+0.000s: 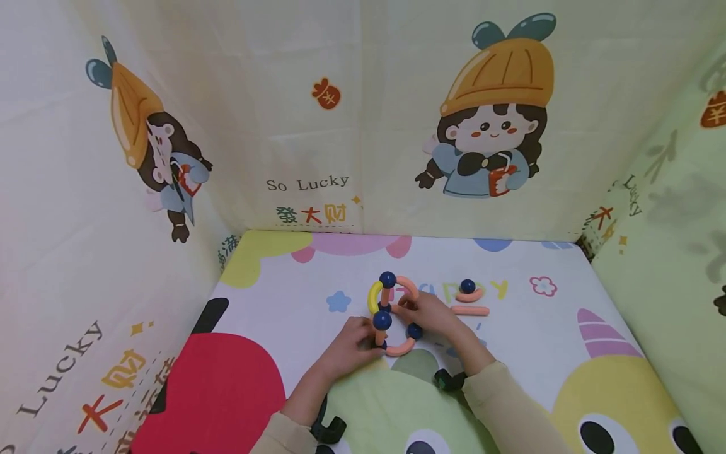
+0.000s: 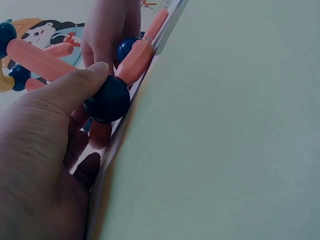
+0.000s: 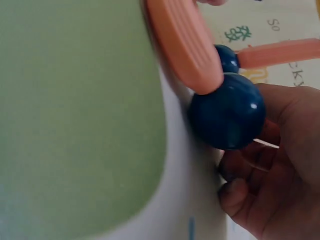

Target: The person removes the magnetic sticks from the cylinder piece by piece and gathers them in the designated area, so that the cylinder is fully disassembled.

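Note:
A toy frame of magnetic orange sticks, blue balls and a yellow curved stick [image 1: 374,296] stands on the printed mat. My left hand [image 1: 353,345] is at its near left corner, pinching a lower blue ball [image 2: 107,99], thumb on top. My right hand [image 1: 429,313] reaches in from the right, fingers curled at an orange stick [image 1: 395,309] in the frame's far lower part. Its fingertips are partly hidden behind a blue ball [image 3: 227,111]. A curved orange stick [image 1: 401,348] joins the near lower balls, and another curved orange stick [image 1: 408,285] hangs from the top ball [image 1: 388,279].
Right of the frame lie a loose blue ball [image 1: 467,286], a curved orange stick [image 1: 469,296] and a straight orange stick [image 1: 470,311]. Printed cloth walls [image 1: 397,208] enclose the mat [image 1: 306,284] at the back and both sides.

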Tool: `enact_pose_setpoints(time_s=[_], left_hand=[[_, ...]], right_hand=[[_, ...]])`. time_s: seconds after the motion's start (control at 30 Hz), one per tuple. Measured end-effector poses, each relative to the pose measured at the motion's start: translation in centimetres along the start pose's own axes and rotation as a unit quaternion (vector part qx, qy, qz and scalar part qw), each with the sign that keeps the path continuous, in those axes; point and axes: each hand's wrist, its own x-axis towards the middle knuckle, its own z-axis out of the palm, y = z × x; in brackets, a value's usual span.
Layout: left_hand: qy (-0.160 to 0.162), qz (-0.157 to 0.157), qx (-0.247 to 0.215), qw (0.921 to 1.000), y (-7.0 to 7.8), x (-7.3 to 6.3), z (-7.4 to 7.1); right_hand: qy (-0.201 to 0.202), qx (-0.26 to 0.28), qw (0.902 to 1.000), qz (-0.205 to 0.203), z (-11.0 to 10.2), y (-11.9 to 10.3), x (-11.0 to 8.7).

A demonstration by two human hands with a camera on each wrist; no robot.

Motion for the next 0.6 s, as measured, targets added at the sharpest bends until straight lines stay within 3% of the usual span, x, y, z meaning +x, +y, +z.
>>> enact_pose_setpoints(time_s=[0.37, 0.6], left_hand=[[0.006, 0.012, 0.013, 0.9998, -0.1, 0.1, 0.1], [0.031, 0.06, 0.027, 0.9974, -0.6, 0.4, -0.5]], right_hand=[[0.019, -0.024, 0.9995, -0.008, 0.4, 0.3, -0.4], [0.019, -0.011, 0.9997, 0.012, 0.3, 0.7, -1.6]])
